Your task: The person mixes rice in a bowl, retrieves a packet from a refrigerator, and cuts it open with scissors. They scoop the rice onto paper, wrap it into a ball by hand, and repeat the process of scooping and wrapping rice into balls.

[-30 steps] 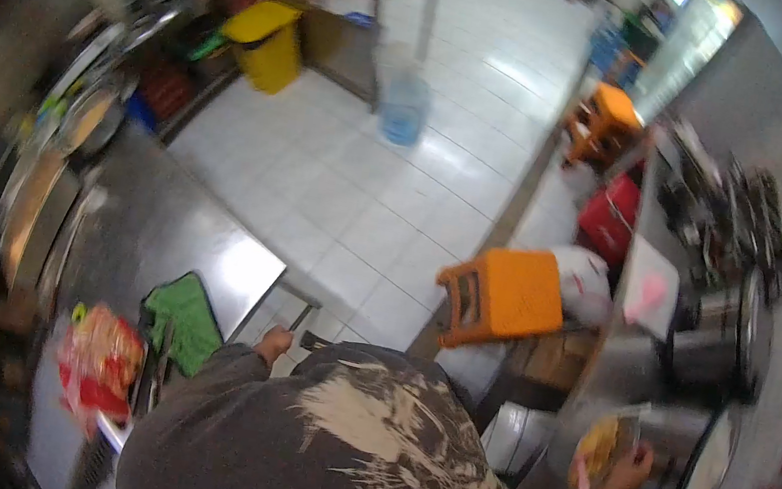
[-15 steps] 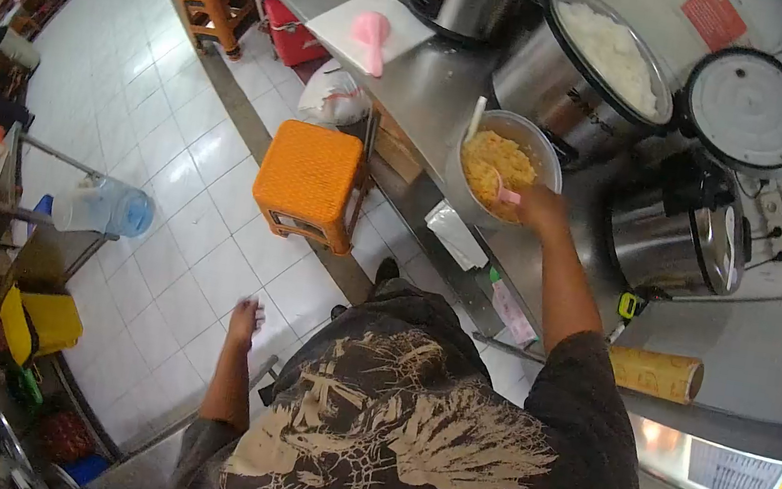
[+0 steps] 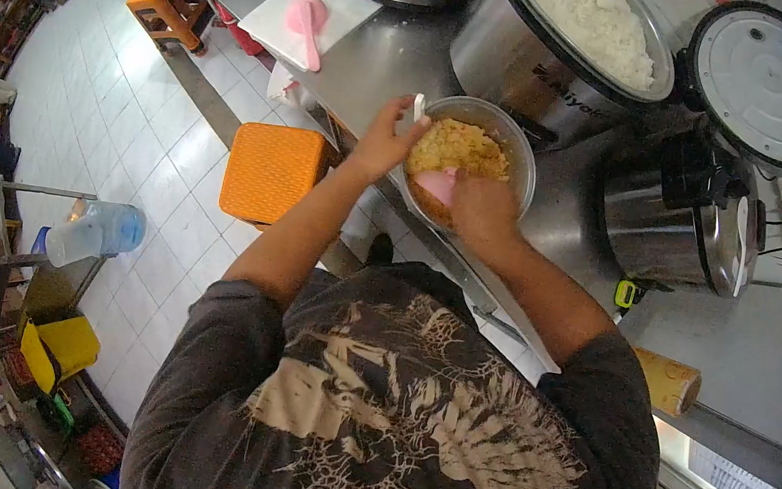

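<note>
A metal bowl (image 3: 523, 158) of yellow-orange food (image 3: 461, 149) stands at the counter's near edge. My right hand (image 3: 482, 208) is closed round a pink scoop (image 3: 435, 183), whose head is down in the food. At the bowl's left rim, my left hand (image 3: 389, 143) has its fingers around the white handle (image 3: 420, 107) that stands up there; whether it grips the handle or the rim is hard to tell. Behind the bowl is a large steel cooker (image 3: 499, 63) full of white rice (image 3: 586, 21). A second pink scoop (image 3: 307, 19) lies on a white board (image 3: 347, 7).
On the right are a closed steel cooker (image 3: 655, 234), a round lid (image 3: 764, 83) and a yellow roll (image 3: 664, 382). Orange stools (image 3: 272, 171) stand on the tiled floor to the left. A shelf (image 3: 25, 261) holds clear blue-tinted containers (image 3: 115, 229).
My left hand has come up from low beside my body to the bowl's left rim. My right hand has moved left and lower over the bowl with the scoop. The view has shifted.
</note>
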A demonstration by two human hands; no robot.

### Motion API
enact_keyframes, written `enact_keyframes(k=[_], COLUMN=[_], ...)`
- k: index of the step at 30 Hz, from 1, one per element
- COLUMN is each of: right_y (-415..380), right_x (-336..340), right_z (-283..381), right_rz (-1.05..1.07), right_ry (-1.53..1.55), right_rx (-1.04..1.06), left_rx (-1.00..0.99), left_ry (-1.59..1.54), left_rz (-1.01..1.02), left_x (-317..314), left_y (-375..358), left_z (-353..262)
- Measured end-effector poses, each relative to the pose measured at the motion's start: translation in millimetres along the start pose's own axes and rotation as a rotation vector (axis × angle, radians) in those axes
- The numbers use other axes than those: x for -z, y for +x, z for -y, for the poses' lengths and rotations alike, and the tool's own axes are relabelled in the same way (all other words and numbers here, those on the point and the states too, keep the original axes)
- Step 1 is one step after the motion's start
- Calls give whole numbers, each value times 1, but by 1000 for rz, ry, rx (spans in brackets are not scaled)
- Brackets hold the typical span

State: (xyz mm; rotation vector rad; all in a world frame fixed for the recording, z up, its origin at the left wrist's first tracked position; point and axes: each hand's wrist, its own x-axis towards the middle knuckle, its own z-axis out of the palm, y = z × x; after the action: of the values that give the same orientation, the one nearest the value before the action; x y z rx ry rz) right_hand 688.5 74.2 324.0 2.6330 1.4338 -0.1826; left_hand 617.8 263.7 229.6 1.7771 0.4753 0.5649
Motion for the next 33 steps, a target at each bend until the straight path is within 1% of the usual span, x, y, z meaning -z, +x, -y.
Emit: enact_keyframes(k=[2,4,5,7,8,10,12,13,14,17,20,21,22,23,25,26,29,31,33], right_y=[12,10,15,42,48,48,52,44,37,29,65,76,85,87,77,70,51,39,31], right_x=[-5,34,49,25,6,-25,-35,-37,-37,15,40,26,-2,-17,-6,-3,-4,-10,-9], right_z=[-4,-21,-30,-42,-45,-31,-30,-35,-42,-60,-63,-64,-65,-66,-65,-63,-70,-63,-55], right_rz=[79,35,5,-110,-163,-104,50,195,334,69,-314,-308,-298,-287,9,162,413,395,398], right_ry=[-50,-57,-65,-5,26,127,190,206,220,84,-212,-227,-239,-254,-185,-149,-254,-67,35], right_rx=[68,59,54,-25,-64,-28,27,58,87,208,458,472,484,495,253,136,30,113,36], left_rx=[20,78,54,15,31,62,-2,-22,-20,-29,-17,-29,-37,-11,49,73,108,86,65], left_ry=[41,90,87,76,110,186,228,245,211,147,156,155,151,213,331,341,360,354,336], left_rz=[6,-8,-32,-85,-104,-142,-215,-240,-219,-198,-181,-180,-174,-160,-140,-133,-110,-113,-119], left_x=[-18,-28,-28,-27,-28,-26,-18,-18,-19,-14,-16,-17,-17,-17,-14,-16,-19,-18,-16], left_y=[8,0,0,-3,-4,-5,1,-4,-8,-3,-4,-2,-2,0,2,2,3,6,3], left_z=[6,10,7,-6,-11,-17,-16,-16,-17,-25,-17,-18,-18,-20,-23,-21,-16,-16,-19])
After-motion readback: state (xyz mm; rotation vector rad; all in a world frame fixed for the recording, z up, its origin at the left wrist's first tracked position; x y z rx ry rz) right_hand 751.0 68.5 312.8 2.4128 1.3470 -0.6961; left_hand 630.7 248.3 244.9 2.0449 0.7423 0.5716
